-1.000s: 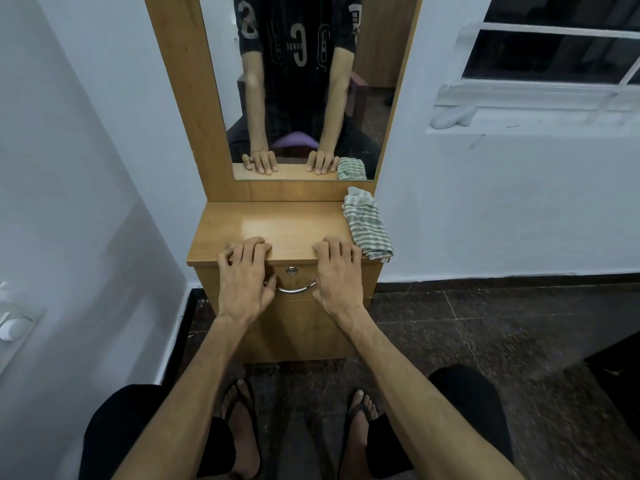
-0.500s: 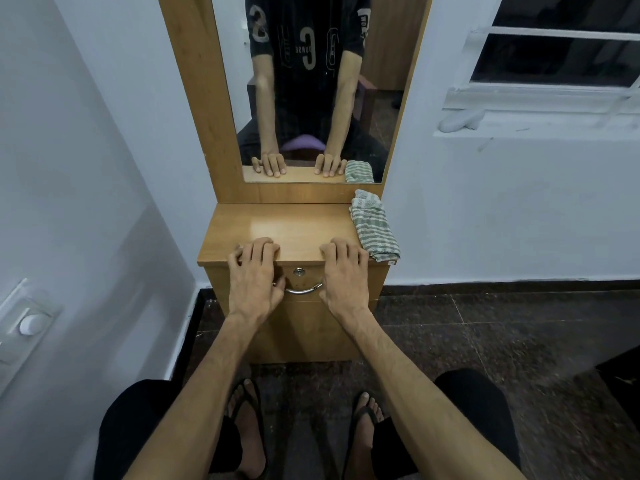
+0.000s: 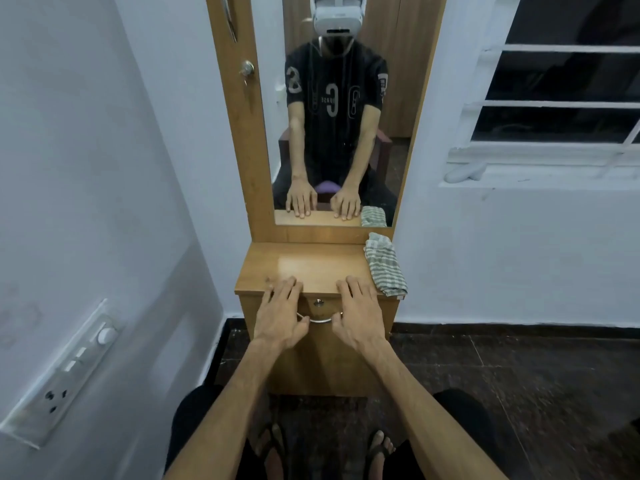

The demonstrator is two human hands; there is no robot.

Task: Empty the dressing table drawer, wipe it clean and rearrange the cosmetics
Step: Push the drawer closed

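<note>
- The drawer (image 3: 320, 308) sits shut just under the front edge of the counter (image 3: 311, 263), between your two hands. Nothing of its contents shows, so you cannot tell how loaded it is; judge it a stiff wooden box that could be heavy with small bottles and may rattle if jerked.
- Take hold at the curved metal handle (image 3: 320, 319) in the middle of the drawer front, below the small round lock (image 3: 317, 302). It is thin, hard and smooth, so hook your fingers under it rather than pinching, and pull straight and slowly.
- Your left hand (image 3: 280, 318) lies flat with straight, slightly spread fingers (image 3: 289, 285) resting on the counter's front edge; its thumb is near the handle's left end, holding nothing.
- Your right hand (image 3: 356, 317) lies the same way, fingers straight on the edge, thumb beside the handle's right end, gripping nothing.
- The striped cloth (image 3: 384, 265) lies folded along the counter's right side, just beside your right hand, its near end hanging slightly over the edge. It is soft and light; a loose grab will lift it for wiping.
- The mirror (image 3: 332, 116) stands upright behind the counter.
</note>
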